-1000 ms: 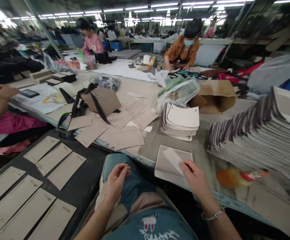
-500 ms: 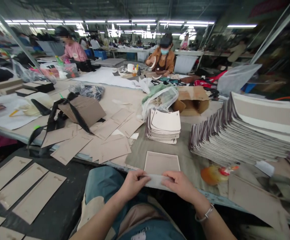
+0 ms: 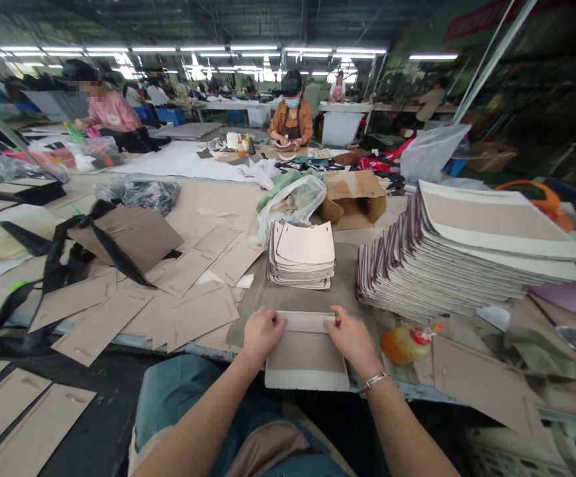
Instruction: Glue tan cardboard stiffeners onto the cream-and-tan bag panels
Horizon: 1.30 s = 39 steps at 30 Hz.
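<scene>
A flat beige panel (image 3: 308, 358) with pale edges lies at the table's front edge, its near end slightly overhanging. A lighter band (image 3: 306, 322) runs across its far end; whether it is a folded flap or a separate strip, I cannot tell. My left hand (image 3: 264, 334) pinches the left end of this band with curled fingers. At the opposite end, my right hand (image 3: 351, 339) is closed on the same edge, thumb towards the middle. Just beyond the hands stands a short stack of pale curved-edged panels (image 3: 302, 255).
A tall leaning stack of panels (image 3: 437, 265) stands to the right, with an orange glue bottle (image 3: 404, 344) before it. Loose beige cards (image 3: 203, 311) and black straps (image 3: 59, 265) lie left. Behind are a plastic bag (image 3: 292, 202) and cardboard box (image 3: 352, 199). A co-worker (image 3: 292, 116) sits opposite.
Both hands have moved away from my body, from the panel's near side to its far edge. The panel now reaches nearer to me. My view has shifted right.
</scene>
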{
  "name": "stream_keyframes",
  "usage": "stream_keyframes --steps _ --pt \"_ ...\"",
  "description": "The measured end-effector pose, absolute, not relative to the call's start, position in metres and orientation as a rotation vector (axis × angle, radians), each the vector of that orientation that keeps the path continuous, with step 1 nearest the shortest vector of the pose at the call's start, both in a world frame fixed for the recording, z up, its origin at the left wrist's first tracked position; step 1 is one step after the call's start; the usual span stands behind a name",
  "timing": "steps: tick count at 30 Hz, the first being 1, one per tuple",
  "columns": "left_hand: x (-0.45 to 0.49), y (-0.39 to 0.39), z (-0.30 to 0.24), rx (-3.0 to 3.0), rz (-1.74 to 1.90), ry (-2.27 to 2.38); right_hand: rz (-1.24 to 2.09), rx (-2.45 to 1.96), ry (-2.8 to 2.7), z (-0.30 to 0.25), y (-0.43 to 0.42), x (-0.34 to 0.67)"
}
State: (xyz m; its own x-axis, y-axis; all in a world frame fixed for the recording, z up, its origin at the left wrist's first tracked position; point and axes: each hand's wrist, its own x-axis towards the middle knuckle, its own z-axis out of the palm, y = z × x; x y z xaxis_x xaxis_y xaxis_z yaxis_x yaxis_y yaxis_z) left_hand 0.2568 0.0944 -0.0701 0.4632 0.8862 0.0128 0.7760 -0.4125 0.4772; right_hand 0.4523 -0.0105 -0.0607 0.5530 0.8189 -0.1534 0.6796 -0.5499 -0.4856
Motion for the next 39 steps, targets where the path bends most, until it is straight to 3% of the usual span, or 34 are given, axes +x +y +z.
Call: stream_keyframes --steps 14,22,28,39 --pt "0.258 0.097 -0.084 2.418 0.417 1.457 0.446 -2.496 -1.245 -0.069 -0.01 0.45" --pt "0.236 0.063 -0.077 2.59 0.536 1.391 -0.047 -2.351 -1.542 -0.081 -0.032 0.438" --pt "0.225 0.039 -0.078 2.708 0.36 1.178 0.031 -2.24 -1.872 -0.096 -0.044 0.411" --pt "0.23 0.039 -0.088 2.757 0.187 1.195 0.158 -2.344 -1.863 -0.099 -0.038 0.404"
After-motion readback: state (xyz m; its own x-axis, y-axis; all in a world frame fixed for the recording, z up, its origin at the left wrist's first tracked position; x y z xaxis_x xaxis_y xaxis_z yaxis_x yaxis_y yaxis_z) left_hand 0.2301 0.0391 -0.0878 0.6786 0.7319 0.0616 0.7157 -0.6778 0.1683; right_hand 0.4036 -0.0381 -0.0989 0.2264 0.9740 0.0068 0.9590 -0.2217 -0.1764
